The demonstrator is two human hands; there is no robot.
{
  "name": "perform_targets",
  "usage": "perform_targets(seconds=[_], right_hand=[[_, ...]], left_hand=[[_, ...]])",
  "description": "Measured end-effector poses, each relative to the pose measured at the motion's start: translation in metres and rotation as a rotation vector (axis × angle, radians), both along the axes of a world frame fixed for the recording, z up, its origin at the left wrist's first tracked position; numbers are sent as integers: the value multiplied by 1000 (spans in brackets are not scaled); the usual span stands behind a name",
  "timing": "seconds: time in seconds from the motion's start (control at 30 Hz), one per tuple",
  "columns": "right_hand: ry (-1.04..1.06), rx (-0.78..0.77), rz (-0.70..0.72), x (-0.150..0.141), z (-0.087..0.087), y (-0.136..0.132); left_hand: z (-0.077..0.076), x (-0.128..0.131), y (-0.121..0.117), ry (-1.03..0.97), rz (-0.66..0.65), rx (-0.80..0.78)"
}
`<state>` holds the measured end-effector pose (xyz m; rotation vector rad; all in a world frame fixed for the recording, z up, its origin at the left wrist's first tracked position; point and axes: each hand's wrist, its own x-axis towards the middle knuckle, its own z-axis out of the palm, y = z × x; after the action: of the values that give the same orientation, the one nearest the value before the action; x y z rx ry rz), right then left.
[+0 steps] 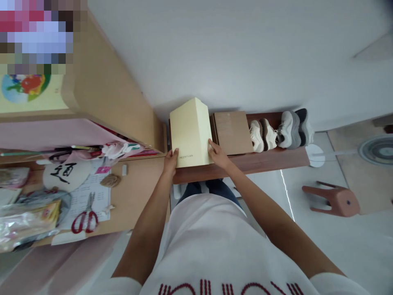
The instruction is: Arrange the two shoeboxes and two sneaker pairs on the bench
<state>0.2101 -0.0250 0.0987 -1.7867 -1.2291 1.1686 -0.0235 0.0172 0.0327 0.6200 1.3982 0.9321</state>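
Observation:
A tall pale yellow box (190,131) stands at the left end of a low dark wooden bench (245,163) against the white wall. My left hand (170,160) grips its lower left corner, and my right hand (216,152) presses its lower right edge. Both arms reach straight down in front of my white shirt. A flat brown cardboard box (232,132) lies on the bench just right of the yellow box, close to my right hand.
Two pairs of sneakers (281,132) sit further right on the bench. A light wooden desk (135,192) on the left holds red scissors (85,219), papers and a round fan. A reddish stool (334,200) lies on the floor, and a floor fan (376,150) stands at right.

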Motion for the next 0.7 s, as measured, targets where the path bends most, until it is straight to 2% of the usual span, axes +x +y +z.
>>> perform_targets(seconds=[0.13, 0.2, 0.27, 0.4, 0.7], right_hand=[[138, -148, 44, -9, 1, -1], [200, -179, 55, -14, -3, -1], [211, -200, 5, -19, -11, 0], [190, -219, -84, -20, -27, 6], [238, -236, -76, -9, -48, 15]], left_hand=[[20, -10, -6, 87, 21, 85], [25, -10, -9, 91, 31, 98], [28, -8, -11, 92, 39, 114], [24, -1, -13, 118, 54, 156], [12, 8, -11, 145, 101, 146]])
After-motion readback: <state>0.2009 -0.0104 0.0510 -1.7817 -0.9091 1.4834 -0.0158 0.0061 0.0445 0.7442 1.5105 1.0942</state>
